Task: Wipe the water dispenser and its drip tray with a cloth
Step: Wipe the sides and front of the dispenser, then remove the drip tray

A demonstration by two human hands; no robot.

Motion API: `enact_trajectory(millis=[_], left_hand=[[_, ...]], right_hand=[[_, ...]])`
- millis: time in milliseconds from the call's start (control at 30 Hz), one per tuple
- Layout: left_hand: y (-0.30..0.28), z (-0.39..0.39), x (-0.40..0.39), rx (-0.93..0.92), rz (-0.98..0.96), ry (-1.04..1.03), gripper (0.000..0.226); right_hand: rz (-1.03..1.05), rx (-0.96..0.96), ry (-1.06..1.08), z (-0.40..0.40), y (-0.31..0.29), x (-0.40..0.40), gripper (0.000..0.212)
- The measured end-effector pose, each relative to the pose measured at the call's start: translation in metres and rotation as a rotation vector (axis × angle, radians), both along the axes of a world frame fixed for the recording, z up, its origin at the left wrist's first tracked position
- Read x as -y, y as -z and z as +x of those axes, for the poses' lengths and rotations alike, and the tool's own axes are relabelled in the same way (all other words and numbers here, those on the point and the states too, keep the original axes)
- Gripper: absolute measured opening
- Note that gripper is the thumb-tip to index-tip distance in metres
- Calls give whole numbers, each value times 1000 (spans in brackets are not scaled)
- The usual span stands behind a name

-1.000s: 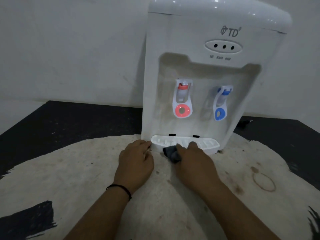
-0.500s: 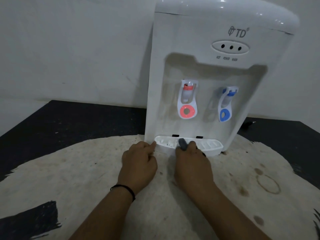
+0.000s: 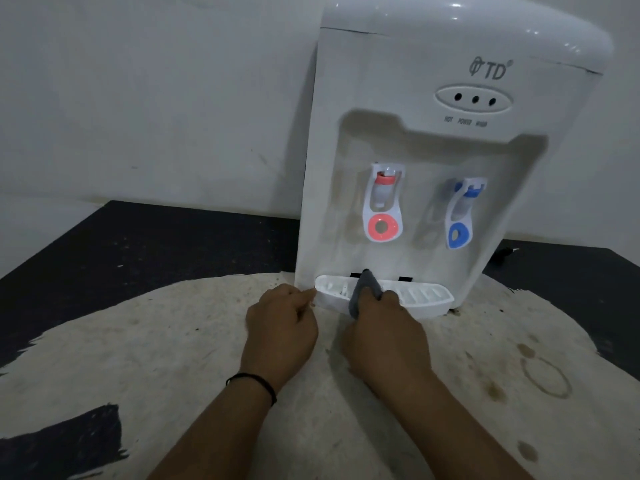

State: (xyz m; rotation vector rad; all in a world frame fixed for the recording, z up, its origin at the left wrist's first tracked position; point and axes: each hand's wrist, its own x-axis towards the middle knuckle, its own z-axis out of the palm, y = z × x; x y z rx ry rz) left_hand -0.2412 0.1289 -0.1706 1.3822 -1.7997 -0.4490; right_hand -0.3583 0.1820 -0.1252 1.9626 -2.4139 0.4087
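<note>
A white tabletop water dispenser stands upright at the back, with a red tap and a blue tap. Its white slotted drip tray juts out at the base. My right hand holds a dark grey cloth pressed onto the middle of the tray, the cloth's tip reaching the dispenser's front wall. My left hand rests on the mat with its fingers curled, the fingertips touching the tray's left end.
The dispenser stands on a stained cream mat laid over a black tabletop. A ring stain and brown spots mark the mat at the right. A white wall is right behind. A dark cord end shows right of the dispenser.
My right hand has pushed the cloth from the tray's front edge up onto the tray and back toward the dispenser wall. My left hand has stayed at the tray's left end.
</note>
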Motion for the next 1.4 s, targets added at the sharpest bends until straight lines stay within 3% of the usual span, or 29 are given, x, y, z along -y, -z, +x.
enact_trajectory(millis=[133,233,500,733,833,1400], left_hand=[[-10,1,-3,-276,20,-160,22],[-10,3,-3,-312,15,-199,17],[-5,-5,-7,13,-126,-25,16],[-16,-34,-15,313,-232,138,35],[-18,-47,-12,437,-248,187,35],[-36,-77,6,630,-204,167,22]], right_hand=[[-59,-45,26,2,-5,-9,55],[-61,-51,-20,0,-8,-21,44],[30,-100,96,-62,-21,-51,36],[240,-178,316,-124,-14,-62,44],[195,-185,291,-129,-12,-61,43],[-109,-74,275,-128,17,-57,41]])
